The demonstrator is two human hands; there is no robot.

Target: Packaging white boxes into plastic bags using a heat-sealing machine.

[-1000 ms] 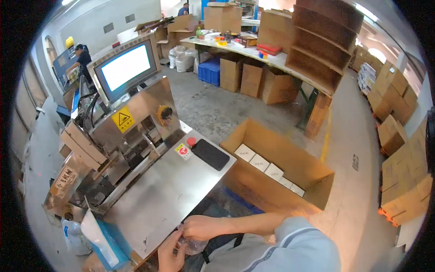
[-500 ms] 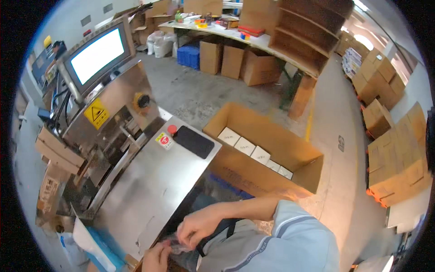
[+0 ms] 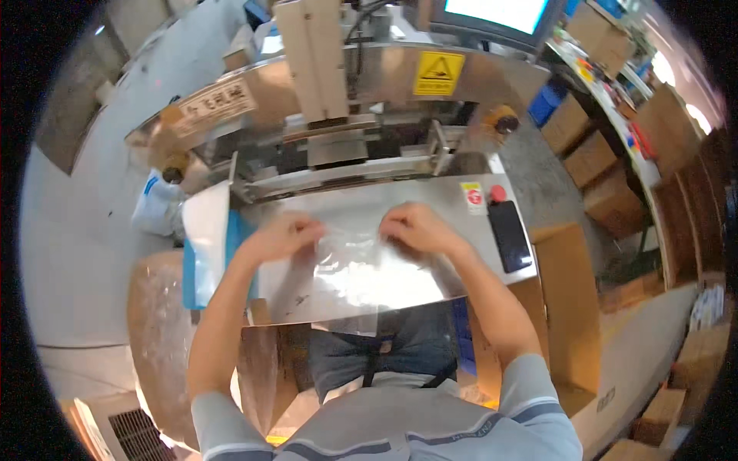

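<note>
Over the metal worktop my two hands hold a clear plastic bag, stretched out between them. My left hand pinches its upper left corner, and my right hand pinches the upper right; both hands are somewhat smeared by motion. Glare on the metal hides much of the bag's outline, and its lower end hangs past the near edge of the worktop. I cannot make out anything inside it. Just beyond my hands lies the horizontal bar of a machine.
Right of my right hand are a black phone and a red button. White and blue sheets hang at the worktop's left end. Cardboard boxes stand at lower left, with clear plastic, and at right. A screen stands behind.
The view has swung left to face the machine. My hands have come up from beside the worktop's near edge to above it, and the crumpled clear plastic is now spread between them.
</note>
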